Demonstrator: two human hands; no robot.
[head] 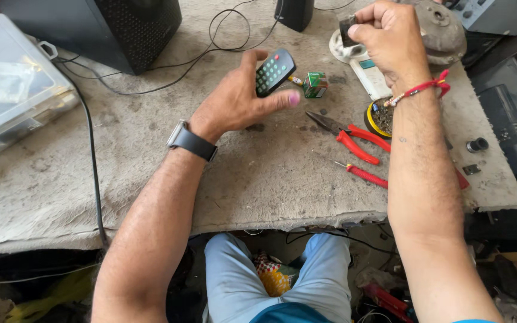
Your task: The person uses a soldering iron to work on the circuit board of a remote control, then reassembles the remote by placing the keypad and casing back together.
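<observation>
Left hand (234, 101) grips a small black remote (274, 72) over the bench (151, 161); right hand (390, 42) pinches a dark part (347, 29) up high. Looks mid-repair, so refitting it will need careful lining up.

A small green carton (315, 84), box-shaped with red and white print on its faces, stands on the worktop (270, 173) just right of the remote. Right of it lies a white, oblong device (371, 76) with a small teal screen or label (367, 64) near its far end, partly hidden by the raised right hand (390, 39). At the far left sits a clear plastic case (13, 84).
</observation>
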